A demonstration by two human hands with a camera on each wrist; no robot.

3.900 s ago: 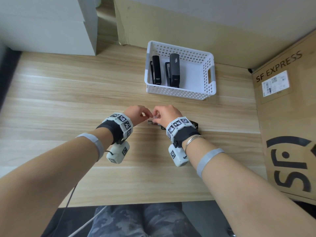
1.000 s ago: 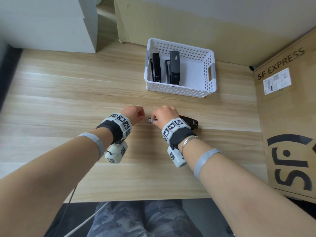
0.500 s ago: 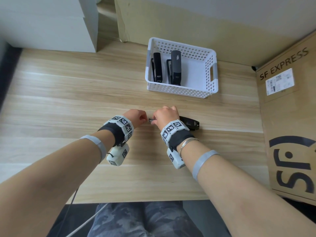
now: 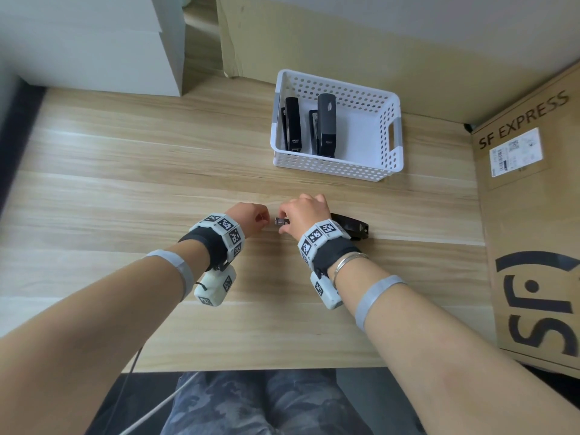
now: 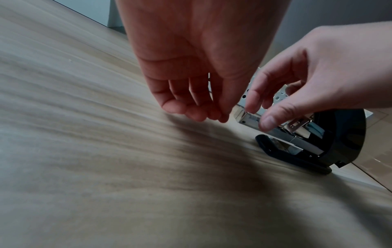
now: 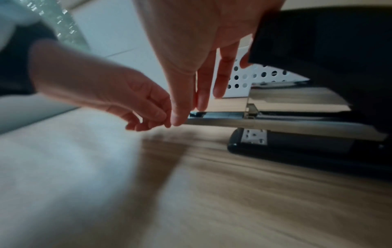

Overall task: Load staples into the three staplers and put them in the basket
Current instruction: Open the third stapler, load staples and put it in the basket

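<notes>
The third stapler lay open on the table, its black top swung back toward three o'clock and its metal staple channel pointing toward nine o'clock. The right hand was on it — thumb and forefinger curled and pinching the nine o'clock tip of the channel, the other fingers hanging straighter above. The left hand hovered just beside that tip, at nine o'clock of it, fingers bunched together in a narrow pinch. Whether a strip of staples sat between them I could not tell; the wrist views were too blurred there. The two hands were very close, nearly touching at the fingertips.

At twelve o'clock from the hands, well apart, stood the white basket with its perforated walls. Two black staplers lay side by side in its nine o'clock half — both closed, lengthwise front to back. A cardboard box marked SF EXPRESS stood at three o'clock, on the table's edge.
</notes>
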